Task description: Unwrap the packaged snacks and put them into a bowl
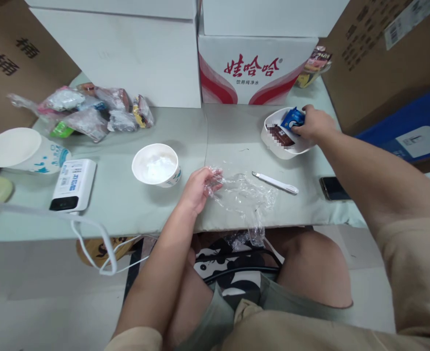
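My right hand [315,124] reaches over a white bowl [290,152] at the right of the table and grips a small blue packet [293,119]. A brown packet [283,135], partly blurred out, lies in the same bowl. Near the table's front, my left hand [200,187] has its fingers closed on crumpled clear plastic wrap [251,192], which trails right and hangs over the edge. Just right of the wrap lies a white utility knife [275,182]. A paper bowl [156,165] with something white inside stands left of my left hand.
Several plastic-wrapped packets [90,109] lie at the back left. A large paper tub [21,151] rests beside a white power bank [74,185] with a cable. White boxes [255,73] line the back; a phone [334,188] lies at right.
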Available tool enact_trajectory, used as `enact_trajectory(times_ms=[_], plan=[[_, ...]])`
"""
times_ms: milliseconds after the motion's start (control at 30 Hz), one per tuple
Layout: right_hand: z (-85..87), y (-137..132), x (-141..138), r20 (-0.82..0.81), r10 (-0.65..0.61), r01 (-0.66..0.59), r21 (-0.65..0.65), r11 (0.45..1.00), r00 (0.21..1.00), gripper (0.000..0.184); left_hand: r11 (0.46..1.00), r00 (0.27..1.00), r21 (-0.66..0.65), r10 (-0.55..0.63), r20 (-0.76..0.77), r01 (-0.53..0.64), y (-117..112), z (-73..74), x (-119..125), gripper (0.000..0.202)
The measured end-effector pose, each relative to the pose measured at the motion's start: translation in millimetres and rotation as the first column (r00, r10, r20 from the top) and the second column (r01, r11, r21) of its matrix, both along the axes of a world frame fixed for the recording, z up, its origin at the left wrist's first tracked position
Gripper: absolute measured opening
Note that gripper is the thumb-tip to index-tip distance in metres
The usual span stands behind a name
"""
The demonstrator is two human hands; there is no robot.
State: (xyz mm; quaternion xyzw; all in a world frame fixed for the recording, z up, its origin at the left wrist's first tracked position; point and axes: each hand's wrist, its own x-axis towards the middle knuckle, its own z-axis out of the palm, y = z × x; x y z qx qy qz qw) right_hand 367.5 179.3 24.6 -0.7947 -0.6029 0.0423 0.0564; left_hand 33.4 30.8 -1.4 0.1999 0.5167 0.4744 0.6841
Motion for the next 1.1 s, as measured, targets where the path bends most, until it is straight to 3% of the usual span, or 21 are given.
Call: enact_trajectory(times_ms=[167,267,333,400,467,500,533,600,667,767,833,967,1033,1100], plan=[[13.8,-4.1,-6.3,-0.036,-0.017,0.017,-0.003,1.0,0.999,0.081,1.0,1.0,0.002,-0.024,0.015,0.024,0.6,0.8,0.8,0.01],[23.6,-36.1,-19.4,-0.117,0.065,-0.037,0.232,0.972,0.991,0.061,0.999,0.999,0.0,-0.034,0.036,0.034,-0.2,1.9,-0.5,0.012],[22.3,-82.1,-33.8,-0.167,0.257,-0.172,0.404,0.898,0.952,0.042,0.999,0.998,-0.005,-0.041,0.049,0.041,-1.0,3.2,-2.0,0.012],[10.1,-142.3,-52.2,-0.239,0.548,-0.432,0.402,0.807,0.802,0.035,0.999,0.997,-0.007,-0.04,0.068,0.041,-2.0,4.6,-3.2,0.014],[-12.0,-202.5,-72.4,-0.284,0.741,-0.665,0.327,0.671,0.608,0.059,1.0,0.995,-0.002,-0.019,0.098,0.019,-3.1,5.6,-3.4,0.016],[-24.8,-227.9,-82.1,-0.274,0.786,-0.744,0.261,0.615,0.554,0.076,1.0,0.993,0.002,-0.004,0.115,0.004,-3.6,5.9,-3.0,0.017],[-37.4,-248.3,-90.6,-0.261,0.804,-0.786,0.198,0.586,0.534,0.081,1.0,0.992,0.004,0.012,0.127,-0.013,-4.1,5.9,-2.5,0.017],[-58.4,-273.6,-102.5,-0.226,0.793,-0.777,0.175,0.604,0.566,0.047,0.999,0.992,0.003,0.035,0.12,-0.036,-5.2,5.3,-1.0,0.018],[-70.0,-282.3,-105.4,-0.222,0.758,-0.72,0.238,0.652,0.613,0.017,0.999,0.998,0.02,0.033,0.056,-0.035,-6.2,3.9,-0.1,0.019],[-69.9,-282.8,-95.6,-0.306,0.699,-0.59,0.38,0.712,0.647,0.012,0.996,0.994,0.089,0.022,-0.103,-0.012,-7.6,1.4,-1.6,0.018],[-62.7,-281.9,-85.3,-0.394,0.664,-0.527,0.407,0.746,0.635,0.011,0.994,0.98,0.11,0.017,-0.198,0.005,-8.4,0.2,-4.2,0.017],[-45.9,-273.7,-69.2,-0.458,0.683,-0.634,0.284,0.719,0.569,0.011,0.991,0.954,0.087,-0.073,-0.291,0.103,-9.8,-1.1,-7.4,0.014],[-39.8,-265.0,-63.7,-0.433,0.693,-0.678,0.22,0.702,0.577,0.009,0.983,0.935,0.078,-0.131,-0.329,0.165,-10.1,-2.0,-6.6,0.016],[-36.9,-256.2,-58.9,-0.429,0.671,-0.655,0.212,0.725,0.604,0.008,0.983,0.919,0.081,-0.126,-0.375,0.167,-10.1,-2.9,-5.3,0.016]])
